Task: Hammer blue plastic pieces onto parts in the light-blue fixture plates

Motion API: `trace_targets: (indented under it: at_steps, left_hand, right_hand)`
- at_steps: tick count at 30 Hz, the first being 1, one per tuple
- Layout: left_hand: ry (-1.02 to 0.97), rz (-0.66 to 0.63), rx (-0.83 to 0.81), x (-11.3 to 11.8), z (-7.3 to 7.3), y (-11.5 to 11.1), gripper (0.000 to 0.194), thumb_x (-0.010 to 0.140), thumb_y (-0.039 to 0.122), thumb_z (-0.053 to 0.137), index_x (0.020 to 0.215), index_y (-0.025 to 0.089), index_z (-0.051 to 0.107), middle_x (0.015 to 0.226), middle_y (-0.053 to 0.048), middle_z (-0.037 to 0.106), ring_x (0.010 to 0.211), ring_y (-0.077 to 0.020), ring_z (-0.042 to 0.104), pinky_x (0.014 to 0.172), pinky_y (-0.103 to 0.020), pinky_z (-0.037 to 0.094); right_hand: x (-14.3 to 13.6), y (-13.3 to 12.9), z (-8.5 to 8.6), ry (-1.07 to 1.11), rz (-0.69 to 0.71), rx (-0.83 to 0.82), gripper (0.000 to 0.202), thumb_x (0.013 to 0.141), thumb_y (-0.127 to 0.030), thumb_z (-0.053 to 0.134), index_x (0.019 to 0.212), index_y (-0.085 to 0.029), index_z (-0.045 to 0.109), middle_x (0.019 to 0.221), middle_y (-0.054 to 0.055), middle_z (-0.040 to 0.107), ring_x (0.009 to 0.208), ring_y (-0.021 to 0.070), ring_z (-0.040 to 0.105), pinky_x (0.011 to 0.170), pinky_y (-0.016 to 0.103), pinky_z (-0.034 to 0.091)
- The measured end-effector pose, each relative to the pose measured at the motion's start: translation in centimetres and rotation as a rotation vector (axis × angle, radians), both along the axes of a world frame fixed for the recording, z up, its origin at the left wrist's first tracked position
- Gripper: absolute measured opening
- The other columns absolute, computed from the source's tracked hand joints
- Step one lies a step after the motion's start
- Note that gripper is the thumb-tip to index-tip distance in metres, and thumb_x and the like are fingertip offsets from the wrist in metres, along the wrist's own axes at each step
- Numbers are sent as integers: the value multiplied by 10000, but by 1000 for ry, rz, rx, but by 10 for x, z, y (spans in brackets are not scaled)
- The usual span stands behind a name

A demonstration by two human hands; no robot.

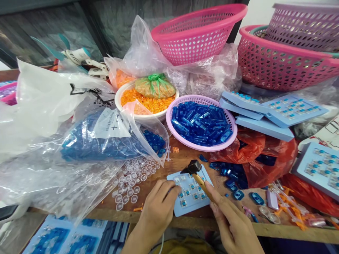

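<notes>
Plus sign on white label (pixel 107 127)

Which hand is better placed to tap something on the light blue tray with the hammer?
Probably right: the right hand grips the hammer, its head over the light blue tray; the left hand sits at the tray's left side.

Wooden table (pixel 190 223), worn front edge. Dark-framed glazed panels (pixel 58 21) behind, dull and streaked. White wall (pixel 261 14), upper right.
</notes>
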State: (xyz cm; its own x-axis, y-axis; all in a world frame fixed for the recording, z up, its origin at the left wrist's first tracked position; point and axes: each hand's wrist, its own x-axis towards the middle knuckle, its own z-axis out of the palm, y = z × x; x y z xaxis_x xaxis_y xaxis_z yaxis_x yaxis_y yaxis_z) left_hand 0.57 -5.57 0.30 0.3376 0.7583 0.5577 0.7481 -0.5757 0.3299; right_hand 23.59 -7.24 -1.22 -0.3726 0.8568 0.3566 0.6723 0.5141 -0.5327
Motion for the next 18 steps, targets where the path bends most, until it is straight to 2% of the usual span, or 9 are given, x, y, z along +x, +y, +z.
trace_targets:
  at_steps: [4, 7, 11, 15, 18]
  left_hand:
    - [53, 0, 20, -1, -4, -2, 229, 988, 73, 449, 1090, 129, 646, 989, -112, 685, 868, -220, 609, 801, -351, 559]
    - [12, -21, -27, 0, -5, 1, 192, 1014, 114, 447, 1038, 150, 633, 953, -90, 698, 863, -214, 631, 795, -350, 559]
    - [-70, 17, -71, 3, -2, 5, 196, 1041, 149, 428, 999, 168, 618, 915, -60, 691, 827, -190, 623, 773, -323, 549]
    - [-108, 58, -133, 5, -1, 5, 154, 1029, 157, 459, 988, 175, 607, 919, -53, 683, 810, -187, 612, 747, -319, 532]
    - [-126, 79, -175, 5, -2, 4, 129, 1014, 157, 477, 978, 183, 598, 903, -46, 680, 813, -194, 616, 736, -321, 526]
  right_hand:
    - [1, 0, -1, -12, 8, 4, 552, 994, -85, 418, 1533, -185, 350, 1263, 74, 698, 1259, 93, 606, 1026, 170, 473]
    - [-1, 1, -3, -31, 3, 17, 532, 1002, -89, 406, 1523, -185, 363, 1284, 70, 691, 1285, 79, 582, 1049, 160, 446]
    - [-3, 1, -2, -32, 4, 16, 531, 1005, -95, 418, 1525, -189, 364, 1278, 64, 696, 1274, 76, 591, 1040, 150, 449]
    - [4, -12, 4, -20, -19, 63, 560, 1017, -128, 441, 1557, -227, 330, 1291, 76, 697, 1184, 130, 664, 949, 182, 533]
    - [13, -22, 9, -118, -89, 206, 642, 1012, -131, 470, 1600, -274, 257, 1148, 61, 758, 1017, 196, 740, 804, 226, 600]
